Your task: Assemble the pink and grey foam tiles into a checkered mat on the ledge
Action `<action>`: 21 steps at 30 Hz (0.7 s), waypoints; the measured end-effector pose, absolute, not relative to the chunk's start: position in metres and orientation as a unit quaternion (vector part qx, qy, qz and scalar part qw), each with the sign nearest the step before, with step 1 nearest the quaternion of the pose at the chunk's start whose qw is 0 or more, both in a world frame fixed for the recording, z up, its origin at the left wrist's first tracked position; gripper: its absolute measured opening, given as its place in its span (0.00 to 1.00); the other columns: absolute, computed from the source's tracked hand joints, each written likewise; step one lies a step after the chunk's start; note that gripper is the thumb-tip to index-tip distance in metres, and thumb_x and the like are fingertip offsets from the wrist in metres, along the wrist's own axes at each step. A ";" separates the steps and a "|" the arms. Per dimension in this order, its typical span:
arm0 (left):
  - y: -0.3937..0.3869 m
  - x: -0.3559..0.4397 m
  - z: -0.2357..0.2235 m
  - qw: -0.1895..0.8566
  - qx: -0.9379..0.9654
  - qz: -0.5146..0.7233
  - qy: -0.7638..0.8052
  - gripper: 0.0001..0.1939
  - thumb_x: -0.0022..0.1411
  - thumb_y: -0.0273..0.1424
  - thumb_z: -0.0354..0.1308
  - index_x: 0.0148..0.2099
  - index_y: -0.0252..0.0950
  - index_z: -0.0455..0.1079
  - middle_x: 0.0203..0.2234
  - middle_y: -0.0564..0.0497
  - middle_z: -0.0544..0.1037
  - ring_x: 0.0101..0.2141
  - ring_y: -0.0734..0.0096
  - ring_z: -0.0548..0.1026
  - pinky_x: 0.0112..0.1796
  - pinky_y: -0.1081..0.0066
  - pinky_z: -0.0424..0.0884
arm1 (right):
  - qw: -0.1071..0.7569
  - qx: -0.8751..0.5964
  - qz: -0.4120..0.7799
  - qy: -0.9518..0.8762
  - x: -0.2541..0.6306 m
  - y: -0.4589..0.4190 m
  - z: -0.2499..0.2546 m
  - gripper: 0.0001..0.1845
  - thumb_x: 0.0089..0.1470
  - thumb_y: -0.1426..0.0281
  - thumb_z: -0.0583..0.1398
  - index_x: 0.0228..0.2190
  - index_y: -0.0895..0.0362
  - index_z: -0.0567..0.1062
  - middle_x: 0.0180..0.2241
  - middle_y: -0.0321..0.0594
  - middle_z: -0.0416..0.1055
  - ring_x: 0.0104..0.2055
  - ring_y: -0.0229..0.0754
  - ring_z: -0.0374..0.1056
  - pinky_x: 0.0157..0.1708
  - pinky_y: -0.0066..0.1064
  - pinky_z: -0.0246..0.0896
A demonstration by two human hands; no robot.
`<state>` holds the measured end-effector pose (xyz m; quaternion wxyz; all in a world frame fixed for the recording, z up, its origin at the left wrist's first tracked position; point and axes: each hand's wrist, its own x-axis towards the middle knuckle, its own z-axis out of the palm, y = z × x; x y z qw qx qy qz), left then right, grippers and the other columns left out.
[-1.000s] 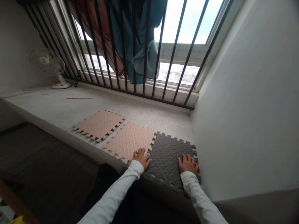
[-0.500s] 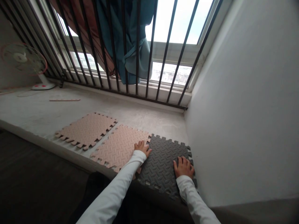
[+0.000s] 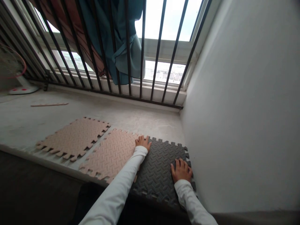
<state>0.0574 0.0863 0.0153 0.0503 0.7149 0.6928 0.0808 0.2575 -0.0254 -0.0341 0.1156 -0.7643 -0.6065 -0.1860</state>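
My left hand (image 3: 142,143) lies with fingers apart across the seam between a pink foam puzzle mat (image 3: 112,153) and a dark grey foam puzzle mat (image 3: 159,168). Near the grey mat's right edge, my right hand (image 3: 181,170) rests on its surface with the fingers spread. The pink and grey mats meet edge to edge under my left hand, and my left forearm hides part of that seam. A second pink foam mat (image 3: 75,137) lies to the left, separated from the first by a narrow gap.
A white wall (image 3: 239,125) rises close beside the grey mat. Dark metal railings (image 3: 140,97) run along the back, before a window and a blue curtain (image 3: 107,40). A thin pink strip (image 3: 49,105) and a fan (image 3: 23,89) are on the ledge (image 3: 14,125) at left.
The view has shifted, so most things sit further left. My left hand has slid a little up the seam, toward the far edge. My right hand remains on the grey mat.
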 end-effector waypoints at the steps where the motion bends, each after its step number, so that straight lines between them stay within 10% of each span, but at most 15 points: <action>1: 0.089 0.058 0.014 0.047 0.711 0.089 0.696 0.23 0.56 0.43 0.39 0.51 0.41 0.60 0.48 0.41 0.62 0.46 0.56 0.57 0.40 0.58 0.54 | 0.114 -0.764 -0.184 -0.607 0.258 -0.026 -0.034 0.19 0.50 0.60 0.47 0.39 0.53 0.69 0.44 0.44 0.65 0.46 0.47 0.55 0.44 0.43 0.43; 17: 0.056 -0.153 0.014 -0.101 0.503 0.043 0.857 0.21 0.52 0.28 0.42 0.49 0.29 0.57 0.43 0.38 0.63 0.44 0.56 0.58 0.38 0.61 0.52 | 0.113 -0.761 -0.204 -0.605 0.259 -0.023 -0.033 0.19 0.50 0.60 0.47 0.38 0.55 0.70 0.43 0.44 0.65 0.45 0.47 0.55 0.42 0.42 0.44; 21: 0.017 -0.215 0.010 -0.111 0.400 0.000 0.910 0.24 0.52 0.39 0.44 0.46 0.25 0.58 0.42 0.35 0.64 0.41 0.53 0.60 0.35 0.63 0.54 | 0.110 -0.763 -0.198 -0.605 0.259 -0.022 -0.033 0.19 0.50 0.60 0.47 0.38 0.55 0.69 0.43 0.44 0.65 0.45 0.47 0.54 0.42 0.42 0.44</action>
